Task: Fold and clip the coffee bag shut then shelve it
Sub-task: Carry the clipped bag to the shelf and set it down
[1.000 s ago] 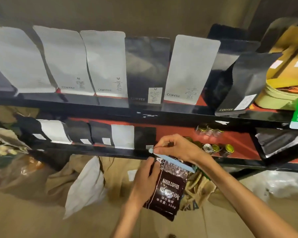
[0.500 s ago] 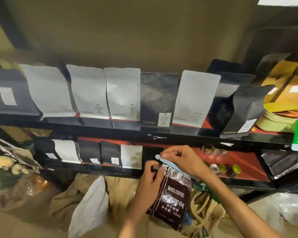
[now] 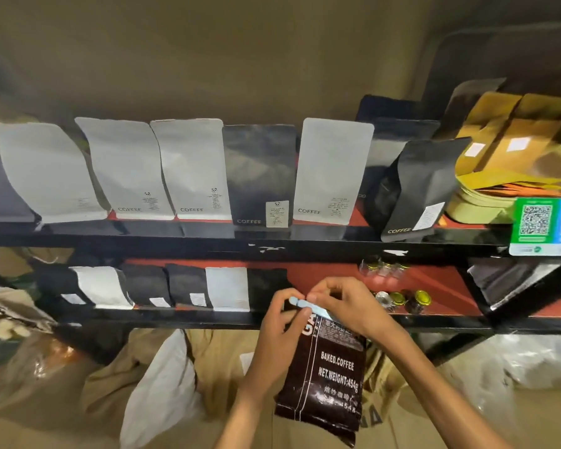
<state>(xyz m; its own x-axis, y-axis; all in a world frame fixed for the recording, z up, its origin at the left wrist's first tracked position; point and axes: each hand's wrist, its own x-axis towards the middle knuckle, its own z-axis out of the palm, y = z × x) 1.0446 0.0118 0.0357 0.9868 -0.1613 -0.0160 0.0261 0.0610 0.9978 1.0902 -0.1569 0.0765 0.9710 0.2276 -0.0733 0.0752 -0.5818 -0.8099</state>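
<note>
A dark brown coffee bag [image 3: 327,380] printed "BAKED.COFFEE NET.WEIGHT:454g" hangs in front of the lower shelf [image 3: 434,280]. A light blue clip [image 3: 308,306] lies across its folded top. My left hand [image 3: 277,332] grips the bag's upper left edge, thumb by the clip's left end. My right hand [image 3: 344,306] covers the bag's top from the right, its fingertips pinching the clip. The clip's right part is hidden under that hand.
The upper shelf [image 3: 272,241] holds a row of white and black coffee pouches [image 3: 332,170]. Smaller pouches [image 3: 227,288] and small gold-lidded jars [image 3: 402,298] stand on the lower shelf. Burlap sacks [image 3: 110,384] and a white bag [image 3: 162,387] lie below. A QR sign [image 3: 535,222] hangs at right.
The view has tilted upward, showing more wall. Both hands stay on the bag's top; my left hand has slid up from the bag's side to the clip's left end.
</note>
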